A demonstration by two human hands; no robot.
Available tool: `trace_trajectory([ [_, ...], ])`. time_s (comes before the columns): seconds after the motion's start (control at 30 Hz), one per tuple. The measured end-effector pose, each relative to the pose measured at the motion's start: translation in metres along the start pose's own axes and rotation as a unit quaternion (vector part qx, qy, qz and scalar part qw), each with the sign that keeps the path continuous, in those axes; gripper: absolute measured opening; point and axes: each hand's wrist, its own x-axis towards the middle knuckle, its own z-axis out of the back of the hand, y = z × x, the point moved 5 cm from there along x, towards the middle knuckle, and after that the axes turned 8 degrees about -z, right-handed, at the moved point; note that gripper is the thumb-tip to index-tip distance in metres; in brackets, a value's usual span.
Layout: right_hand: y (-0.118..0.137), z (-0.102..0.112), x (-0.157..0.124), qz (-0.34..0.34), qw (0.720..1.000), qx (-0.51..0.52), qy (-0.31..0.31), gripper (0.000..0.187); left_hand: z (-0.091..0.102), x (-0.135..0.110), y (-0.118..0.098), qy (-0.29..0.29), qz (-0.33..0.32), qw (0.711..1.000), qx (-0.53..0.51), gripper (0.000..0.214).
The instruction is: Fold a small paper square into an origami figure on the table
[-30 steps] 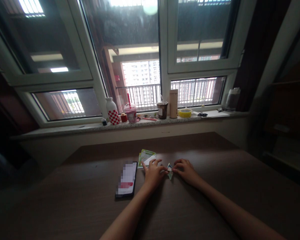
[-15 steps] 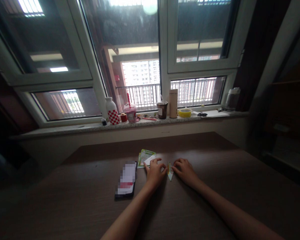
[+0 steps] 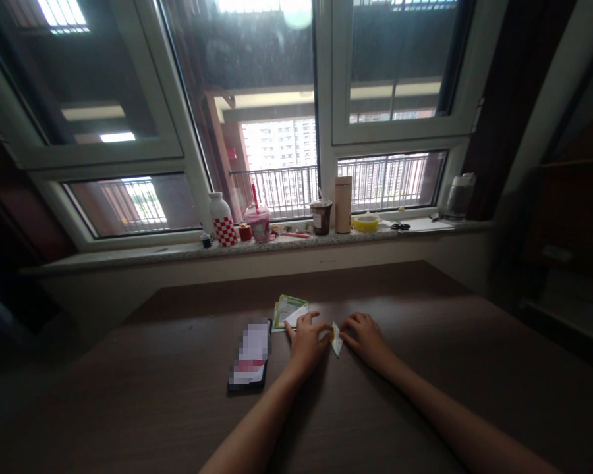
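A small folded piece of paper [image 3: 337, 343], pale with green and orange print, lies on the brown table between my hands. It has a narrow diamond-like shape with one point toward me. My left hand [image 3: 308, 341] grips its left edge with thumb and forefinger, the other fingers bent over the table. On the opposite side, my right hand [image 3: 366, 336] pinches the right edge with curled fingers. Just beyond my left hand lie several green-and-white printed sheets [image 3: 290, 308], partly covered by its fingertips. To the left rests a phone [image 3: 250, 355], its screen lit and blurred out.
Along the windowsill [image 3: 178, 250] stand a red-checked white bottle [image 3: 224, 222], a pink drink cup [image 3: 258, 224], a dark drink cup [image 3: 321, 217], a beige flask [image 3: 343, 205], a yellow tape roll [image 3: 366, 224] and black scissors [image 3: 400, 226]. The table's far edge [image 3: 296, 275] is near the wall.
The folded paper has shifted slightly and its top looks narrower between my fingers. My right fingertips have moved a little to the left. The phone and printed sheets stay where they were.
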Motion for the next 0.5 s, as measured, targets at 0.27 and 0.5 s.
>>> trace_trajectory([
  [0.27, -0.0020, -0.0024, 0.0012, -0.001, 1.000, 0.004, 0.000, 0.013, -0.0003, -0.0002, -0.0009, 0.027, 0.013, 0.999, 0.021, 0.016],
  [0.5, -0.0018, -0.0016, 0.0010, -0.001, 1.000, 0.009, -0.003, 0.013, -0.0019, 0.0003, 0.0008, 0.031, 0.012, 0.999, 0.024, 0.017],
])
